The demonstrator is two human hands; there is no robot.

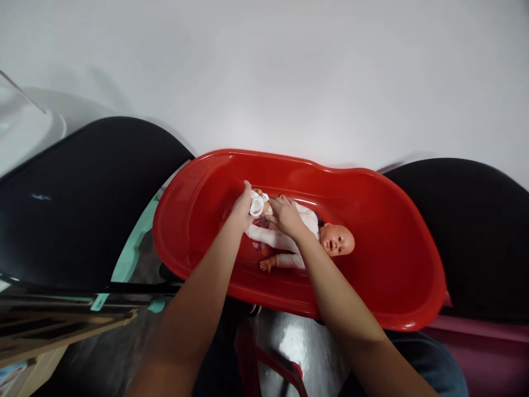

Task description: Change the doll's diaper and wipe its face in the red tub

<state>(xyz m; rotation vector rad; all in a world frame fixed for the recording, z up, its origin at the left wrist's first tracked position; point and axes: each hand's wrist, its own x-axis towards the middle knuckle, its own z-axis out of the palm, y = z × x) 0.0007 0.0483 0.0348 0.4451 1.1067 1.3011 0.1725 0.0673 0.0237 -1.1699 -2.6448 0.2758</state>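
A baby doll [338, 241] in white clothes lies on its back in a red baby bathtub [182, 220], its head toward the right. At the doll's raised foot end, a white pant leg [257, 206] is bunched, with a bit of bare leg showing beside it. My left hand [243, 208] is closed on this bunched cloth, thumb up, its other fingers mostly hidden. Over the doll's same leg, near the knee, my right hand [286, 217] bends its fingers around it. The other leg [264, 235] stretches out, still covered in white.
The tub rests across dark seats, a black chair [82, 193] on the left and another black chair [475, 231] on the right. Behind it stands a white surface [289, 77]. A wooden rack [70, 336] is at the lower left, above a shiny floor [297, 342].
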